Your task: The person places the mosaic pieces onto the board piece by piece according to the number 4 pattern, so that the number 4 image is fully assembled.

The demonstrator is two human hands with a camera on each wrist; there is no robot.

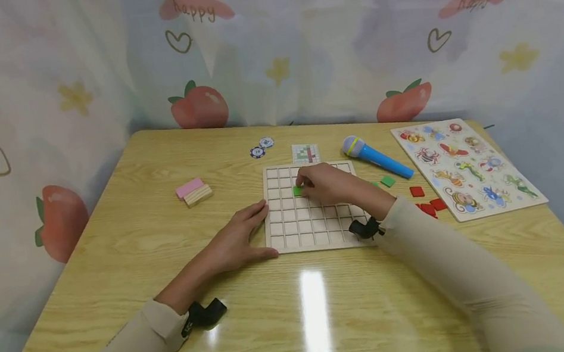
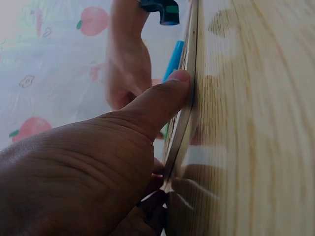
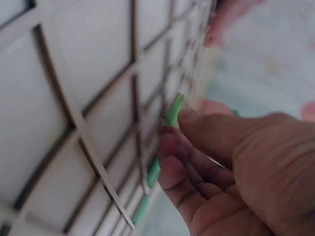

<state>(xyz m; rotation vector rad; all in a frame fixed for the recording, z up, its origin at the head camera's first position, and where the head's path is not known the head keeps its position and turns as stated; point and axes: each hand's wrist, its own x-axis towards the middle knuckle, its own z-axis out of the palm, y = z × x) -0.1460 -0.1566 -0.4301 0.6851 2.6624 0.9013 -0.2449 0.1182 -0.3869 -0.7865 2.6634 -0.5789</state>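
Observation:
A pale wooden grid board (image 1: pixel 285 246) lies on the table in front of me. My left hand (image 1: pixel 237 239) rests at its left side, fingers extended to the left edge and thumb at the near corner. In the left wrist view, the thumb (image 2: pixel 162 96) touches the board's rim. Over the upper part of the board, my right hand (image 1: pixel 327 184) pinches a green square tile (image 3: pixel 174 109) between thumb and fingers. More green tiles (image 3: pixel 153 172) sit in cells by its fingertips. A small pattern card (image 1: pixel 306 153) lies just beyond the board.
Right of the board are a blue toy microphone (image 1: pixel 381 159), a loose green tile (image 1: pixel 388 181), several red tiles (image 1: pixel 416 191) and an animal picture board (image 1: pixel 475 167). Pink and plain wooden blocks (image 1: pixel 198 195) lie to the left. Two poker chips (image 1: pixel 257 152) are at the back.

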